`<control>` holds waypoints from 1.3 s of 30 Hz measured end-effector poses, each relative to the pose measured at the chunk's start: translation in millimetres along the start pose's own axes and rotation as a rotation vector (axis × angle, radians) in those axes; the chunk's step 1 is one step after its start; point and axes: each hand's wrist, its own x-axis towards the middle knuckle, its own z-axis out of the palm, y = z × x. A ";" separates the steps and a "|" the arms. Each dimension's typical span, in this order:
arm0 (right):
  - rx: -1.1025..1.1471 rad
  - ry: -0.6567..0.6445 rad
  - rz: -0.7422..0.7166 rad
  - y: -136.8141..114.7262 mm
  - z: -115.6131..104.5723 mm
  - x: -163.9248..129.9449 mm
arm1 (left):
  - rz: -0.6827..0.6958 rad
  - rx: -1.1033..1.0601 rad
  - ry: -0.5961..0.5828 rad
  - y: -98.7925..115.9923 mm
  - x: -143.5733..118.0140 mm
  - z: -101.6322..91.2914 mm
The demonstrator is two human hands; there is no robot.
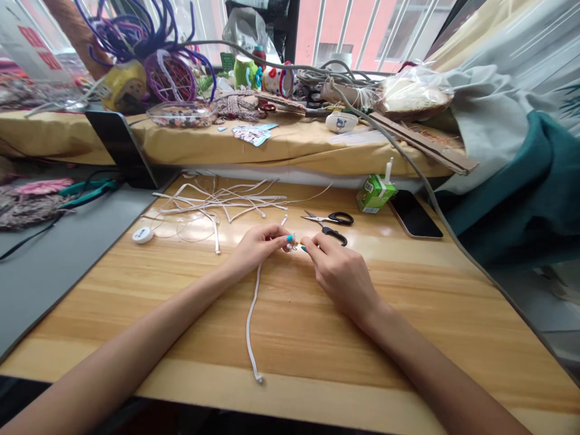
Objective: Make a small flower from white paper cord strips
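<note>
My left hand (265,244) is closed in a pinch around a white cord (249,323), whose long tail hangs down over the wooden table toward its front edge. A small whitish piece (292,241) shows at the left fingertips, too small to make out. Close beside it, my right hand (338,266) pinches with thumb and forefinger; a tiny yellowish bit shows at its tips, its kind unclear. Just beyond the right hand lie scissors (333,219) with black handles, blades slightly apart and pointing left.
Loose white cords (226,199) lie tangled behind my hands, near a small round white spool (142,235). At the right stand a green drink carton (375,193) and a phone (415,214). A grey cable (435,199) runs down the right side. Behind is a cluttered ledge (299,148).
</note>
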 end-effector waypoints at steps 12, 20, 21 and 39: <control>-0.045 -0.019 0.012 -3.0 6.9 -2.6 | 0.064 0.378 0.107 -0.1 -3.4 3.7; -0.057 -0.172 0.071 -16.1 6.4 -1.9 | 0.115 0.691 0.095 -1.9 -3.3 7.7; -0.060 -0.179 0.073 -17.8 5.9 -1.8 | 0.117 0.712 0.093 -2.5 -3.6 8.0; -0.166 -0.096 0.079 -29.5 6.2 0.0 | 0.000 0.544 0.163 -1.2 -5.2 7.5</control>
